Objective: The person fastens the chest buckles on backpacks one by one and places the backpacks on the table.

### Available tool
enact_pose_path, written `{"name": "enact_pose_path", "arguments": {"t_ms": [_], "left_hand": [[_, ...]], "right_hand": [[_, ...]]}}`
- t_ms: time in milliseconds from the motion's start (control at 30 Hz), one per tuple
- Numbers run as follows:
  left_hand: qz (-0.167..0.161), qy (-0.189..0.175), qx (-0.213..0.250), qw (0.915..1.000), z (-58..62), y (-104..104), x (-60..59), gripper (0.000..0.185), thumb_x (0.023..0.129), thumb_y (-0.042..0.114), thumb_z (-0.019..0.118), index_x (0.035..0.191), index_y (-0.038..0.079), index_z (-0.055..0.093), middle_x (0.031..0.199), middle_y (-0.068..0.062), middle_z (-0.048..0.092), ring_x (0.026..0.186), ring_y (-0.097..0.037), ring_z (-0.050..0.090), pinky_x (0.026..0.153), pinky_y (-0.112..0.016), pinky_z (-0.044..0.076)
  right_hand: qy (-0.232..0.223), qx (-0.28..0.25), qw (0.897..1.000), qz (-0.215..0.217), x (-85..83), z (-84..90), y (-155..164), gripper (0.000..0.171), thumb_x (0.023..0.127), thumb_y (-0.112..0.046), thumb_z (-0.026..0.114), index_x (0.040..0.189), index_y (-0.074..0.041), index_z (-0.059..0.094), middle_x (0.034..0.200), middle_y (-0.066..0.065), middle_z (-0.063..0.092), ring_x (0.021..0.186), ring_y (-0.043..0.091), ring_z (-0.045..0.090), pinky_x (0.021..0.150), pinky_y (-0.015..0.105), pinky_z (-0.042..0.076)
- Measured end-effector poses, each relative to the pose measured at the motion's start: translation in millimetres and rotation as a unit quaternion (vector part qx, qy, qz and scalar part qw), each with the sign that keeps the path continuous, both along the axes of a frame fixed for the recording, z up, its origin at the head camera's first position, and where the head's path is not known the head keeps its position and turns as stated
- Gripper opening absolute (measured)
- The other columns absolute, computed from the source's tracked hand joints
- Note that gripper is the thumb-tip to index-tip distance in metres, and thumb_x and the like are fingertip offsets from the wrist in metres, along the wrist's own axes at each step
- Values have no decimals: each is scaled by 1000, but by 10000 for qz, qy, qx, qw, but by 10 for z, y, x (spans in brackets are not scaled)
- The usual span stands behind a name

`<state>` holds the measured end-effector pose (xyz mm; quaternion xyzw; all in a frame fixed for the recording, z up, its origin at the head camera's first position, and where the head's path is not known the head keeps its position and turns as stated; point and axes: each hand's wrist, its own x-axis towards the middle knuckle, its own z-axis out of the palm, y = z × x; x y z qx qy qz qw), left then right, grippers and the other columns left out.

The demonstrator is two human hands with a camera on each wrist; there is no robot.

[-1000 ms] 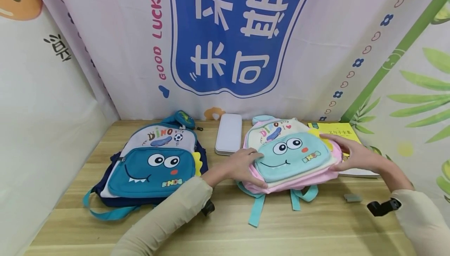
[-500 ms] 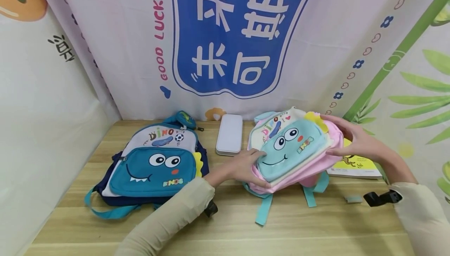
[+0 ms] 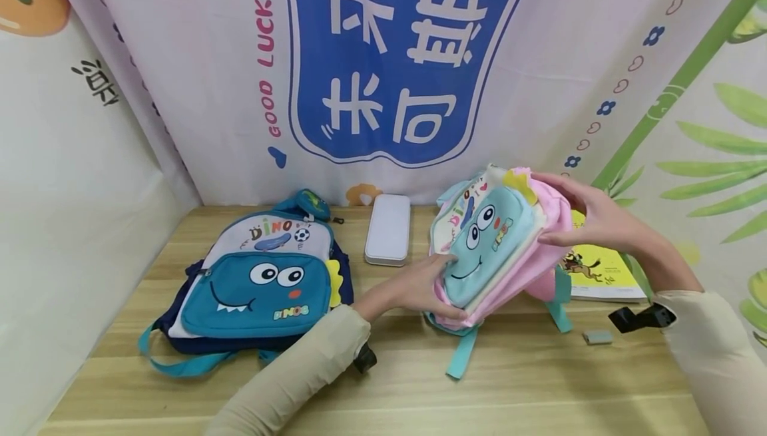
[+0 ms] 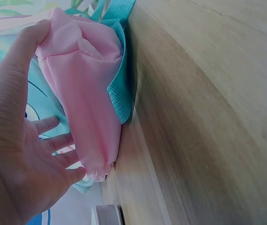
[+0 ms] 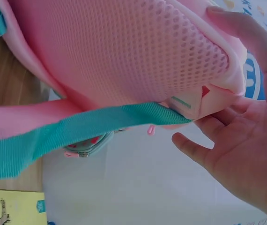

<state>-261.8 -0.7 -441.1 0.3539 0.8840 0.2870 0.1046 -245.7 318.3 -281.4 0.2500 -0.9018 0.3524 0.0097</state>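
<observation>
We seem to be at the step of turning the pink bag (image 3: 494, 243), which leans on the tabletop (image 3: 395, 393), to the right of the blue bag (image 3: 257, 293). Our left hand (image 3: 422, 286) grips its lower corner, on the side toward the blue bag, thumb and fingers spread around it. Our right hand (image 3: 593, 219) clasps the raised side farthest from the blue bag, thumb nearer us, fingers reaching over the top. The next move probably calls for both hands turning together, evenly, without letting the low corner slip.

Right grip (image 3: 602, 219) sits higher than left grip (image 3: 416, 286), thumbs (image 4: 18, 65) spread from fingers (image 4: 58, 142).
</observation>
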Motion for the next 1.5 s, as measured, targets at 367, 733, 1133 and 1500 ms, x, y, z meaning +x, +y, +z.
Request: {"name": "enact_pose_path", "arguments": {"t_ms": [367,733,1133,1500], "left_hand": [[29,-100,249,9996,16,54,30,119,72,64,83,161,14,24,158,-11,43,138,-20,49,112,-36,45],[-248,-371,1295,9906,-74,159,22,113,74,50,88,158,12,24,138,-4,51,120,-9,54,103,-24,48],[-95,-763,1416,9869,-83,49,93,114,77,50,86,160,20,15,144,-5,48,125,-11,54,103,-27,49],[130,-268,2344,9717,548,-230,19,116,82,38,84,164,26,3,168,-4,20,154,-26,28,123,-47,31]], "right_hand": [[97,3,9998,161,-29,162,-248,96,75,-11,90,156,-27,40,144,1,54,116,5,58,88,15,53],[355,421,9982,222,-109,321,-545,90,75,-19,90,153,-26,46,147,5,54,127,21,53,99,30,52],[240,462,9966,646,-168,383,-878,88,75,-21,90,152,-23,46,145,8,56,125,28,52,100,56,50],[218,645,9950,737,-192,378,-992,93,78,-26,88,157,-27,39,156,11,46,126,31,53,97,59,53]]}}
